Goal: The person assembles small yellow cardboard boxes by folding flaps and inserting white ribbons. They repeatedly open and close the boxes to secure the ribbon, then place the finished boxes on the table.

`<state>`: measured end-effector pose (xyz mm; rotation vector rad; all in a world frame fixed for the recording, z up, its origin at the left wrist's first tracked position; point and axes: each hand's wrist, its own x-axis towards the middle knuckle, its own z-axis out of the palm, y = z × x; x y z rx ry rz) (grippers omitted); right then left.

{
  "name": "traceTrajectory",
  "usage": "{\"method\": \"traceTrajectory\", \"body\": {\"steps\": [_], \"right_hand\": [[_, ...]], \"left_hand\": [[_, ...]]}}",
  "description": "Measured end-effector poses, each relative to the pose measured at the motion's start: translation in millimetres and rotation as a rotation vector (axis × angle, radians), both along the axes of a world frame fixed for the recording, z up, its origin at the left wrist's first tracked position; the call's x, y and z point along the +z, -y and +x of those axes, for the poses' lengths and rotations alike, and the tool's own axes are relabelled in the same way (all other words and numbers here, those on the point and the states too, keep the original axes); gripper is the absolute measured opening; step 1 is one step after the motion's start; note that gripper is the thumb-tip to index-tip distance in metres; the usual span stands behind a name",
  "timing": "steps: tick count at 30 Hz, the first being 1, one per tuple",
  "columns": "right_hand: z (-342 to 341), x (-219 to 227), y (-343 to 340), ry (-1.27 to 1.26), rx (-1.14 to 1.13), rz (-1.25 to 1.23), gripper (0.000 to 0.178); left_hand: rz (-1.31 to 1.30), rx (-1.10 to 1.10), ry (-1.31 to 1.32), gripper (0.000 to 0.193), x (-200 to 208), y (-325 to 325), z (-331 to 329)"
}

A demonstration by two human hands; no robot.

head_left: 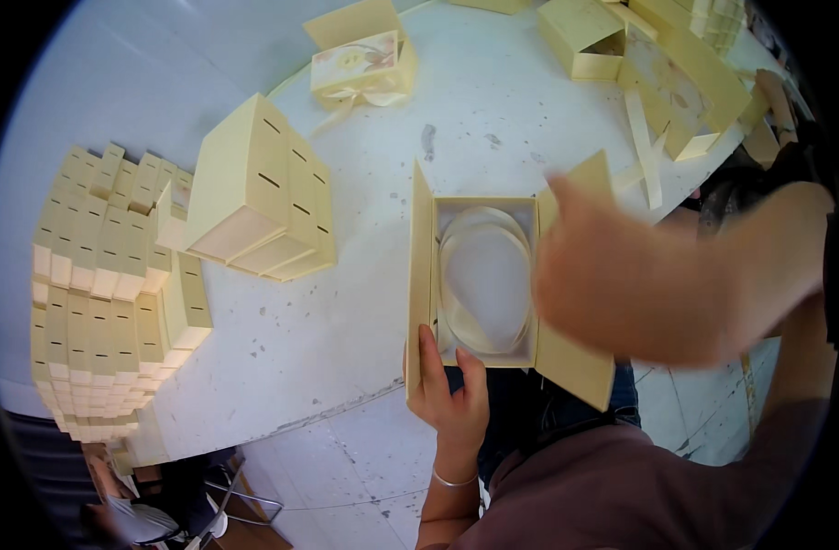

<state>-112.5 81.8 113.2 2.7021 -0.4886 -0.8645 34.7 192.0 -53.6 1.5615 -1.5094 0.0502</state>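
Note:
A cream cardboard box (486, 200) stands open before me at the table's near edge. Its left flap (421, 266) and right flap (577, 371) spread outward like two doors. Inside, a loop of pale satin ribbon (514, 343) lies against the light inner bottom. My left hand (449, 390) grips the box at its near left corner, fingers on the left flap and thumb by the near wall. Over the right flap, my right hand (603, 270) is smeared by motion and hides part of that side. Whether its fingers hold anything does not show.
Three larger cream boxes (263, 197) stand together on the white table (373, 220), left of centre. Beyond them rises a tall stack of cream boxes (94, 275). A ribbon-tied box (364, 69) sits at the back; more open boxes (671, 87) lie at right, near another person's hand (775, 96).

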Motion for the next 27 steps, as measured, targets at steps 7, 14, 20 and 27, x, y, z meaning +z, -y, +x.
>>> {"method": "traceTrajectory", "body": {"steps": [7,14,20,27], "right_hand": [[-46.0,-65.8,26.2,0.403,0.345,-0.139,0.048],[7.4,-111.5,46.3,0.252,0.690,0.071,0.017],[-7.9,-76.6,59.1,1.176,-0.467,0.930,0.007],[-21.6,-48.0,58.4,1.020,-0.773,1.379,0.004]], "left_hand": [[0.049,-0.103,-0.007,0.061,10.5,0.7,-23.0],[0.107,-0.188,-0.029,0.068,9.4,-2.1,-34.1],[0.083,-0.243,-0.022,0.065,9.9,-4.7,-29.9],[0.027,-0.255,0.143,0.058,30.6,-2.9,-32.2]]}}
